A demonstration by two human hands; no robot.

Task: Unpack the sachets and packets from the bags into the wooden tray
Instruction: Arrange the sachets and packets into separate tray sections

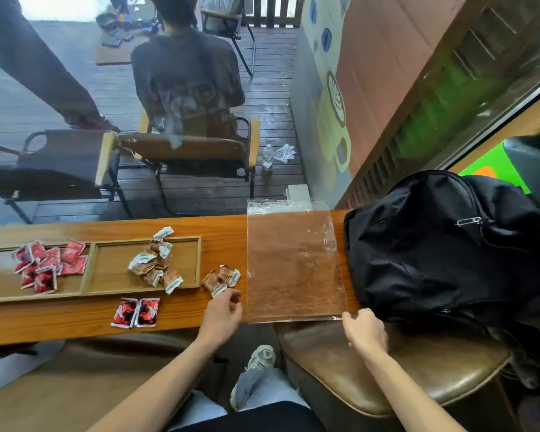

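Observation:
A wooden tray with two visible compartments lies on the counter at left. Red sachets fill its left compartment and brown sachets lie in the right one, a few over its rim. A few brown sachets lie loose on the counter right of the tray, and two red sachets lie in front of it. A clear flat plastic bag lies on the counter. My left hand hovers with loosely curled fingers just below the loose brown sachets, holding nothing. My right hand pinches the bag's near right corner.
A black backpack sits at the counter's right end, touching the bag's edge. A brown leather stool stands under my right arm. Beyond the glass a person sits on a chair with their back to me.

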